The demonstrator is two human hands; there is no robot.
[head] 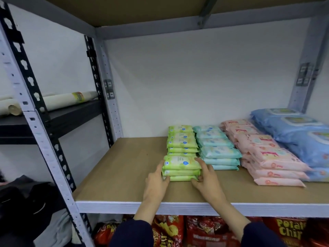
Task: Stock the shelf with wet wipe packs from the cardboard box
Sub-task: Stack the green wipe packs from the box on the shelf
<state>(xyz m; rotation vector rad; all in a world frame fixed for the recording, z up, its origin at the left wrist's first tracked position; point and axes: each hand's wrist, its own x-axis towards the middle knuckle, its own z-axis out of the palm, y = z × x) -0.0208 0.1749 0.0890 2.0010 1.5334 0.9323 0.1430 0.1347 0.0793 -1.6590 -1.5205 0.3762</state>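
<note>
— On the shelf (pixel 115 177), where is the front green stack (pixel 181 168)?
— Near the front edge. It is three wet wipe packs piled flat, just ahead of the other green packs (pixel 181 139), with the teal packs (pixel 217 152) just beside on the right.
— And the hands?
— One at each end, with the stack between them. The left hand (pixel 156 182) lays straight fingers (pixel 161 166) against the left end, and its thumb touches the lowest pack's front corner.
— The right hand (pixel 208 184)?
— Its forefinger runs up the right end. The other fingers (pixel 200 178) curl at the lower right corner, and the thumb lies along the front, so it grips that corner.
— What else is there?
— Pink packs (pixel 267 157) and blue packs (pixel 302 136) further right, and red chip bags (pixel 210 232) on the level below.
</note>
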